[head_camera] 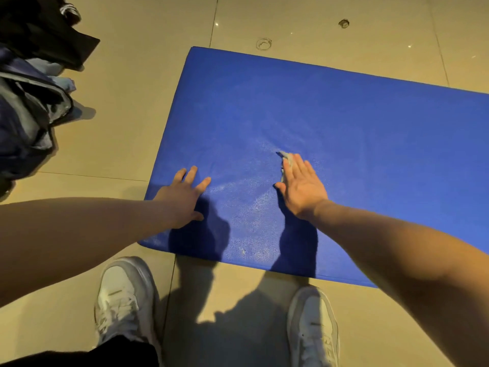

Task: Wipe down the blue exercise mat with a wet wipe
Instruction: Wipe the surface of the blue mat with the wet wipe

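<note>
Right hand (300, 185) flat atop wet wipe (287, 158)

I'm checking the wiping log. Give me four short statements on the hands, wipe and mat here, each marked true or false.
1. The right hand presses the wet wipe flat on the blue mat. True.
2. The left hand is lifted clear of the mat. False: it rests on the mat's near left edge.
3. The mat is rolled up. False: it lies flat on the tiled floor.
4. Two white shoes stand before the mat's near edge. True.
</note>
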The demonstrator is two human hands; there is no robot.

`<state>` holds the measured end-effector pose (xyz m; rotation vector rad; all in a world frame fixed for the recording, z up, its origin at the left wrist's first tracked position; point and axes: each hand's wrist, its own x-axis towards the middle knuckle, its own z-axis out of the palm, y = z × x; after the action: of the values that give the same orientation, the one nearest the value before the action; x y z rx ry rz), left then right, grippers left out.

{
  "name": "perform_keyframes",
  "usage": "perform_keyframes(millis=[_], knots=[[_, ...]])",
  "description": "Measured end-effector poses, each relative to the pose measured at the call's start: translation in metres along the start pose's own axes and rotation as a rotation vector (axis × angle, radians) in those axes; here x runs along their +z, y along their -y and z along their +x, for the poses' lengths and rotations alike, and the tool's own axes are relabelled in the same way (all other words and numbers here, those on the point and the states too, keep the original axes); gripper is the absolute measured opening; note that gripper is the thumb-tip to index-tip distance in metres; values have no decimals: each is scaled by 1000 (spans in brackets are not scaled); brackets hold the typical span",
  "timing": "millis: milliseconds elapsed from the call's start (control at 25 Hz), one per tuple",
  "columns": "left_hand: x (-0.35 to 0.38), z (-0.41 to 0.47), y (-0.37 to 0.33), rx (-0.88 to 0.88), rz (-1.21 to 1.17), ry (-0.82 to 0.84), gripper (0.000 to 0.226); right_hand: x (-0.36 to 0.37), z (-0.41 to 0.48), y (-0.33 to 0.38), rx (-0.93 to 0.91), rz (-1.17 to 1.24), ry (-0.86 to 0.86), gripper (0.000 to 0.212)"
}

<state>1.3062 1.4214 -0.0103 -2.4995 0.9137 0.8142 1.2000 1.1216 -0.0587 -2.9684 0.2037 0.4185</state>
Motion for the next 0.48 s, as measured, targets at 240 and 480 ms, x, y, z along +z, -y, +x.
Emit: perform_keyframes(millis=[240,480], knots=[[-1,1,1,9,30,-5,96,11,-24,49,-70,244,-56,66],[-1,-8,-9,-41,-19,7,94,28,-50,116,-370,165,58,67]])
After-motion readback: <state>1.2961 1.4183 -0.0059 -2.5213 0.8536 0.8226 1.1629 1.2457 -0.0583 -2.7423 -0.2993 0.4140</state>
